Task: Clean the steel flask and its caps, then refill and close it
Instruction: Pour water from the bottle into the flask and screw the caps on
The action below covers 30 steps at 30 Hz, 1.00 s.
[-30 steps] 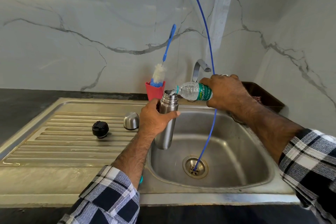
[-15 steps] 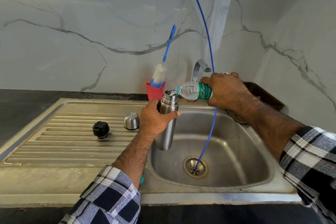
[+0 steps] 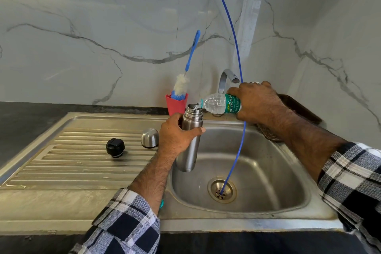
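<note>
You stood at a steel sink (image 3: 321,196) set in a dark surface (image 3: 31,113), with grey-veined marble walls behind and to the right of it. Your left hand (image 3: 177,136) was wrapped around the steel flask (image 3: 190,146), gripping it upright just above the basin's left edge, its mouth open. Your right hand (image 3: 255,103) clutched a clear plastic water bottle (image 3: 218,104) with a green label, tipped nearly level, its neck at the flask's mouth.

On the ribbed draining board (image 3: 72,163) left of the basin sat the steel cap (image 3: 150,137), just beside your left hand, and the black inner cap (image 3: 115,147) further left, apart from it. Behind the flask, against the wall, a red cup (image 3: 175,105) held a bottle brush (image 3: 181,86) with a blue handle leaning right. A curved tap (image 3: 224,78) rose behind the basin. A thin blue hose (image 3: 237,51) came down from above into the drain (image 3: 221,190). A dark tray (image 3: 299,109) lay right of the sink, behind your right arm.
</note>
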### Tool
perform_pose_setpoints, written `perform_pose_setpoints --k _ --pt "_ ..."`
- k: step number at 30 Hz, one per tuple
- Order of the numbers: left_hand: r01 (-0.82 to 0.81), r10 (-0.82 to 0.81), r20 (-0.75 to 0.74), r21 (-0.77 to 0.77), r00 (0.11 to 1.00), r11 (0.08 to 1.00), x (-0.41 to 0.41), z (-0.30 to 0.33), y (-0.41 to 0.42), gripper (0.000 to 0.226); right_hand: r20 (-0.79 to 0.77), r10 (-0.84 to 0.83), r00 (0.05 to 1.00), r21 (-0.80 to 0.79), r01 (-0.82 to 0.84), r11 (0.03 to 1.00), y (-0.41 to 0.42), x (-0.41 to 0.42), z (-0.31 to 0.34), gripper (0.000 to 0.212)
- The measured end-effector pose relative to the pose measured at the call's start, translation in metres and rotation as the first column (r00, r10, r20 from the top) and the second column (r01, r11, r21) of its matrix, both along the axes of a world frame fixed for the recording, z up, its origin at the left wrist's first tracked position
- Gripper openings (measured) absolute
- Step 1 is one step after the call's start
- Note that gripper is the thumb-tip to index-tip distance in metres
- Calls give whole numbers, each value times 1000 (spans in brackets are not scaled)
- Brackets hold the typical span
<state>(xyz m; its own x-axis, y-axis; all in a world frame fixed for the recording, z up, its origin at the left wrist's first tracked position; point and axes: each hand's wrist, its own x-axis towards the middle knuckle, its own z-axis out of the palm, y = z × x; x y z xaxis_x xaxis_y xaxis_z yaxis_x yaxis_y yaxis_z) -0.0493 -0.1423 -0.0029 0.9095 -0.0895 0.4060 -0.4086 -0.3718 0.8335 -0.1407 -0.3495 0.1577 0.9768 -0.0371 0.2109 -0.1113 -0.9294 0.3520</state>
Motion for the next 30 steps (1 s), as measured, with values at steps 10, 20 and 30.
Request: perform_pose_setpoints --k 10,20,30 --pt "8 -8 5 -6 1000 1000 -2 1 2 62 -13 -7 1000 -7 7 1000 3 -1 3 70" --pt "13 -13 0 -8 1000 1000 -3 3 2 60 -33 -13 999 -18 12 1000 7 -3 8 71" --pt "16 -16 -14 -8 1000 1000 -4 3 1 61 -38 -20 999 -29 19 999 8 -4 10 73"
